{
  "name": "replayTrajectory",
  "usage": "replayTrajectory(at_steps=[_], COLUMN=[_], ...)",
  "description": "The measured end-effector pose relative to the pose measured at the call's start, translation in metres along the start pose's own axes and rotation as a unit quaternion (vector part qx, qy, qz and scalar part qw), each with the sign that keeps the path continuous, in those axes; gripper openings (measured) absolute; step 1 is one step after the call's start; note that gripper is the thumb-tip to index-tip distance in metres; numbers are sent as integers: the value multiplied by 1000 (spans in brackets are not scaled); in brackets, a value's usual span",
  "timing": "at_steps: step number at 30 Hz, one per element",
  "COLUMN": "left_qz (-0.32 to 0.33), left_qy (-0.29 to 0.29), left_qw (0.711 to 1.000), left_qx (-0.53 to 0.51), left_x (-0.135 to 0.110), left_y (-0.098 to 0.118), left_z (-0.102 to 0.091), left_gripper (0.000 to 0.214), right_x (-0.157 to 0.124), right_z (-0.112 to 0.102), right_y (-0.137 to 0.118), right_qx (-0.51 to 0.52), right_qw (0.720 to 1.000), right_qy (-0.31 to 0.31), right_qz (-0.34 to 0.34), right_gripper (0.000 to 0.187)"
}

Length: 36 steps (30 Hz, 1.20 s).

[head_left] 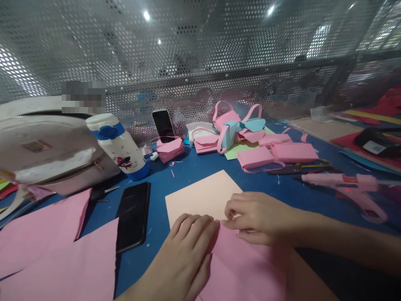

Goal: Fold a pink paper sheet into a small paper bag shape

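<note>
A pink paper sheet [244, 267] lies folded over a pale peach sheet [202, 196] on the blue table. My left hand [188, 246] rests flat on the pink sheet's left part, fingers stretched together, pressing it down. My right hand [253, 217] sits just to the right, thumb and fingers pinched on the pink sheet's folded top edge. The two hands almost touch at the fold.
A black phone [133, 215] lies left of the sheets, with loose pink paper [46, 251] beyond it. A white bottle [120, 146], grey bag [40, 154] and propped phone [163, 125] stand behind. Pink paper handbags [257, 142], scissors [300, 167] and a pink glue gun [351, 186] lie right.
</note>
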<state>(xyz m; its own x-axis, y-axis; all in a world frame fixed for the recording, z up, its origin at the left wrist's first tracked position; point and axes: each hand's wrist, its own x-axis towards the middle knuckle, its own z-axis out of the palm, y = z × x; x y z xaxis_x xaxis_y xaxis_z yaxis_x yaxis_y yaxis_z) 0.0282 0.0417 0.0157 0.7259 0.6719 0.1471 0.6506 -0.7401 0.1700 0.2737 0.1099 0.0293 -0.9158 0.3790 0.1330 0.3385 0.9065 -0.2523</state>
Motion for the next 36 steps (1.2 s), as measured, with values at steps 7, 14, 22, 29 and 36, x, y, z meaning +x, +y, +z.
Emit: replayTrajectory(at_steps=[7,14,22,29,36], left_qz=[19,47,59,54,58], left_qy=[-18,-47,-62,-81,-84], left_qw=[1000,998,996,995,995], left_qx=[13,11,3,-1,2], left_x=[0,2,6,12,11], left_y=[0,-2,-2,1,1], left_z=[-2,-1,-5,-12,-11], left_gripper=[61,66,66,62,53], right_x=[-6,-6,-7,-7,-7], right_z=[-14,-10,-5,-14,-25], right_y=[7,14,15,13,5], right_qx=[117,103,93,131,169], right_qw=[993,994,995,991,984], right_qy=[-32,-13,1,-32,-55], right_qz=[-5,-28,-38,-15,18], right_gripper=[16,19,21,18,23])
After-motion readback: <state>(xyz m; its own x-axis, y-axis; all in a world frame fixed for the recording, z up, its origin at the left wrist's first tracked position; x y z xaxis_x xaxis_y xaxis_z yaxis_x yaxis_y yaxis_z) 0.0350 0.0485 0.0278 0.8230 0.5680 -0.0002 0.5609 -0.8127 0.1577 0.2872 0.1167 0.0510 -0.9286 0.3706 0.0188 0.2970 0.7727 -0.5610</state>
